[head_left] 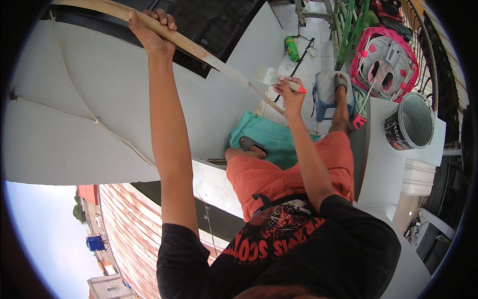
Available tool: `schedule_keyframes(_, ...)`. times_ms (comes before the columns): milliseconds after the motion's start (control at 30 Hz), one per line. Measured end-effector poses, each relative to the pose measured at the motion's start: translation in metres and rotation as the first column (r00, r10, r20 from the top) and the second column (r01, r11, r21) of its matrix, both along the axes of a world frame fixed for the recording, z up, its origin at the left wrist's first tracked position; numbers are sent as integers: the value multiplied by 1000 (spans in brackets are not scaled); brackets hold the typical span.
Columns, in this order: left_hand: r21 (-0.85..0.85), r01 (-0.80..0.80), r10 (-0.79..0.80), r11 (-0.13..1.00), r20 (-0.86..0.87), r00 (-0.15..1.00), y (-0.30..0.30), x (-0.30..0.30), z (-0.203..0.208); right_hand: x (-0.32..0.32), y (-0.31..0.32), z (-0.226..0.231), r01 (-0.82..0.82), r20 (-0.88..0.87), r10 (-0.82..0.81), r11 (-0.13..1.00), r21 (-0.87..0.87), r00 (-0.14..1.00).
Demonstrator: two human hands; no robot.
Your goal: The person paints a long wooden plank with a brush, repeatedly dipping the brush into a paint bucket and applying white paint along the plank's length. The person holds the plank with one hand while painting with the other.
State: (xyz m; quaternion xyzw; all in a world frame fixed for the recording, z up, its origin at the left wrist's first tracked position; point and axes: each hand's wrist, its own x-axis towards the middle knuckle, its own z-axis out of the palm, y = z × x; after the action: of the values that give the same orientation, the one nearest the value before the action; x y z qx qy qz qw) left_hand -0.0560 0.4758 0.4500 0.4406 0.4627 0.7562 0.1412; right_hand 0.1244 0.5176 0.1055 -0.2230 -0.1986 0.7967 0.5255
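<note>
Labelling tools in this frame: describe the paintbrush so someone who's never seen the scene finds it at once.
Start at the big pale grey wall on the left and follow the long wooden pole that slants down across it from the left hand. Near its lower end the right hand holds the paintbrush. It is the only flat brush with whitish bristles and a red-tipped handle.

The left hand (152, 35) sits at upper left, wrapped around the long pale wooden pole (194, 47), which slants down to the right across the big grey flat wall panel (99, 99). Right of centre, the right hand (290, 92) grips the white-bristled paintbrush with red handle (276, 79), bristles touching the pole. One foot rests on the small blue plastic stool (326, 92) below. Far right, the open grey paint bucket (411, 122) stands on the white ledge (383, 164).
</note>
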Motion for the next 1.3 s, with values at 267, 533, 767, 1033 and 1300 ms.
schedule_keyframes(267, 7, -463, 463, 886, -62, 884, -3, 34, 27, -8, -23, -59, -253, 92, 255, 967, -38, 962)
schedule_keyframes(533, -127, -75, 68, 989, -57, 996, -15, 14, 38, 9, -1, 37, -191, -105, 196, 980, 58, 975)
schedule_keyframes(767, -159, 391, -402, 907, -46, 914, 16, 2, 38, 9, -3, -64, -143, 117, 154, 985, -100, 981)
schedule_keyframes(1033, -142, 479, -487, 866, -24, 873, -4, -8, 37, 9, 7, 47, -204, -209, 209, 978, 45, 955)
schedule_keyframes(1300, -131, 583, -583, 802, 37, 811, -16, -24, 40, 7, -6, -35, -122, 91, 135, 983, -134, 987)
